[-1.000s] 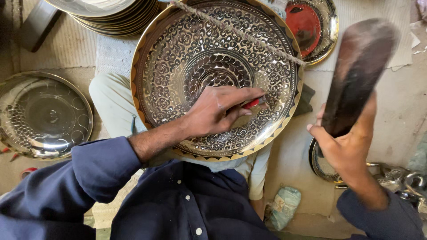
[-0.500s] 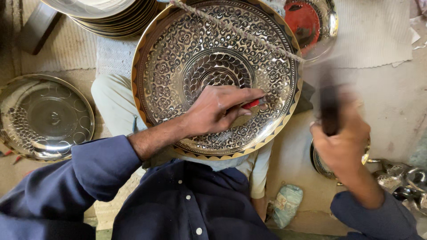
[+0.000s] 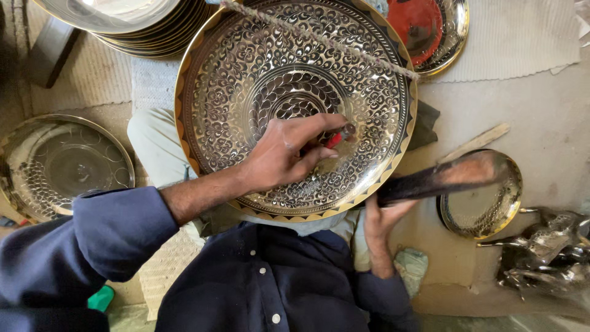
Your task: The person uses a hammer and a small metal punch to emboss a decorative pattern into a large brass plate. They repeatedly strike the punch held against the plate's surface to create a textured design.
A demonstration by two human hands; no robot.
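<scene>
Head view: large engraved brass-rimmed round tray rests tilted on the lap; left hand, grip clamped on red-handled chisel, steadies its tip there; right hand grips dark wooden mallet.

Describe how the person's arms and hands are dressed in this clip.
Both arms wear dark navy long sleeves of a buttoned shirt with small white buttons. The left sleeve is pushed up, leaving the forearm bare. The left hand and right hand are bare: no gloves, rings or watch visible.
</scene>
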